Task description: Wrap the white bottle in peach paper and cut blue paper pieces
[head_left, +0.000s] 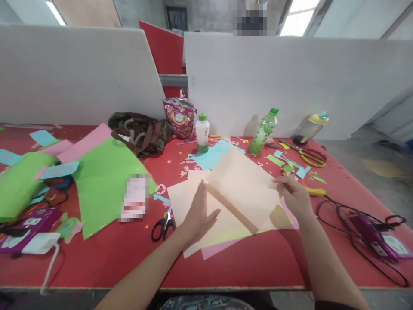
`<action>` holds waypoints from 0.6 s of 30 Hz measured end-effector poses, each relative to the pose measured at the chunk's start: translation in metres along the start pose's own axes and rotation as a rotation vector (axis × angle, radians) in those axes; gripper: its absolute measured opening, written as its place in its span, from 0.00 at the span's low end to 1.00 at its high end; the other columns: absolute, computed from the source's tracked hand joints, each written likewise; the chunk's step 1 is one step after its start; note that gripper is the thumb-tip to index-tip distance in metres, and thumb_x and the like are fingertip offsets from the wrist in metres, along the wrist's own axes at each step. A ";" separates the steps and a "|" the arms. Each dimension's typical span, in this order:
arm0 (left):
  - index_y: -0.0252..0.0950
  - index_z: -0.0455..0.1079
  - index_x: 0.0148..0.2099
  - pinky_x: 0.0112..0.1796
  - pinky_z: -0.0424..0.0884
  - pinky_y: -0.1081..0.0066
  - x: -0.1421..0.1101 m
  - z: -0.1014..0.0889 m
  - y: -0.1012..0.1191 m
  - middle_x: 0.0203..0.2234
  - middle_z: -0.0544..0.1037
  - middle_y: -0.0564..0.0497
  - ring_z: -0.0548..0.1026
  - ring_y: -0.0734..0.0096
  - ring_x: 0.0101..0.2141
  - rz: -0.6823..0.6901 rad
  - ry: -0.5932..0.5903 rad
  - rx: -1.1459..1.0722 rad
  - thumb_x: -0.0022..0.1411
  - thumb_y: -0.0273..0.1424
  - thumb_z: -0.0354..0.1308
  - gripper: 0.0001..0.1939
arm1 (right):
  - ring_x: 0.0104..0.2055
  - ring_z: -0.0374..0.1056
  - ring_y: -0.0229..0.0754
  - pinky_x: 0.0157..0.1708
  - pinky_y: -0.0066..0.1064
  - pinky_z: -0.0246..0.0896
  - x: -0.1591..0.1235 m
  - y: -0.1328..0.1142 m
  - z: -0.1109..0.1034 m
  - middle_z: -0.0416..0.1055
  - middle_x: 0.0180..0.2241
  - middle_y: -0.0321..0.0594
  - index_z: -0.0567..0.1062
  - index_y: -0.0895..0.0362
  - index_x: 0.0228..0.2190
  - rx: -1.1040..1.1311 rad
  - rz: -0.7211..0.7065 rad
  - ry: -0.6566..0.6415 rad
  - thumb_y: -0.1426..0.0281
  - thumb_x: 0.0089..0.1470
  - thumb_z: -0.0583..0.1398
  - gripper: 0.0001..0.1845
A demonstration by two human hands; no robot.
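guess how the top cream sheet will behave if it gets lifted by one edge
The top cream sheet is probably light and floppy: it looks like thin paper, with the right hand at its edge. It may slide easily too, since it lies over other loose sheets.

You're in a craft workshop, by the look of it: a red-topped bench (pixel 238 267) strewn with coloured paper offcuts (pixel 287 163), scissors (pixel 164 224) and power strips (pixel 376 241), white partition boards (pixel 284 82) behind, and bare concrete walls (pixel 209 15) beyond.
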State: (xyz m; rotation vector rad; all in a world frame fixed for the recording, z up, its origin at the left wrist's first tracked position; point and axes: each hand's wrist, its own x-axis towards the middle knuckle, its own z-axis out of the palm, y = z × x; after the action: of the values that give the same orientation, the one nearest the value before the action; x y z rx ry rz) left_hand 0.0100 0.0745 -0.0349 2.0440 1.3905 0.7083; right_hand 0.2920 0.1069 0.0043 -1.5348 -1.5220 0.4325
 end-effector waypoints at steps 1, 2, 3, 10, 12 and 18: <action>0.31 0.26 0.60 0.55 0.39 0.59 0.001 -0.003 0.000 0.60 0.31 0.40 0.33 0.63 0.58 -0.030 0.088 -0.100 0.58 0.40 0.43 0.38 | 0.32 0.65 0.41 0.30 0.32 0.60 0.003 -0.001 0.001 0.70 0.30 0.41 0.71 0.56 0.25 0.041 -0.006 0.005 0.69 0.42 0.54 0.07; 0.33 0.27 0.61 0.55 0.40 0.60 0.003 -0.007 -0.001 0.60 0.32 0.41 0.34 0.63 0.58 -0.056 0.153 -0.208 0.58 0.40 0.44 0.37 | 0.32 0.65 0.41 0.30 0.32 0.60 0.005 -0.002 0.003 0.70 0.29 0.41 0.71 0.56 0.25 0.072 -0.011 0.001 0.68 0.42 0.54 0.07; 0.35 0.29 0.61 0.55 0.42 0.60 0.004 -0.011 -0.001 0.60 0.34 0.42 0.37 0.63 0.58 -0.081 0.192 -0.321 0.58 0.40 0.44 0.36 | 0.32 0.66 0.41 0.30 0.32 0.60 0.007 -0.003 0.005 0.71 0.29 0.40 0.72 0.56 0.24 0.098 -0.010 -0.015 0.68 0.42 0.55 0.07; 0.34 0.54 0.53 0.39 0.66 0.69 0.011 -0.031 0.002 0.39 0.72 0.45 0.71 0.67 0.39 -0.388 0.031 -0.881 0.56 0.37 0.49 0.24 | 0.28 0.65 0.39 0.26 0.30 0.58 0.001 -0.006 0.026 0.71 0.27 0.40 0.73 0.56 0.27 0.168 0.123 -0.245 0.65 0.41 0.56 0.10; 0.32 0.61 0.47 0.33 0.67 0.70 0.011 -0.031 0.004 0.33 0.74 0.47 0.73 0.67 0.33 -0.365 -0.060 -0.882 0.53 0.35 0.52 0.20 | 0.30 0.64 0.39 0.28 0.30 0.59 -0.002 -0.006 0.031 0.71 0.29 0.40 0.72 0.56 0.28 0.219 0.156 -0.248 0.65 0.41 0.57 0.10; 0.33 0.65 0.39 0.33 0.67 0.70 0.012 -0.027 0.006 0.31 0.75 0.48 0.73 0.67 0.31 -0.373 0.029 -0.987 0.50 0.34 0.54 0.14 | 0.27 0.64 0.35 0.28 0.28 0.60 -0.009 -0.011 0.036 0.67 0.25 0.33 0.64 0.51 0.41 0.532 0.301 -0.242 0.62 0.40 0.60 0.23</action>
State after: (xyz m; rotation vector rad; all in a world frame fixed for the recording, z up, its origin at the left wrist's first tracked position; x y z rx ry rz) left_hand -0.0012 0.0878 -0.0102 0.9817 1.0561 0.9870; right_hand 0.2564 0.1095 -0.0092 -1.3115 -1.2123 1.1342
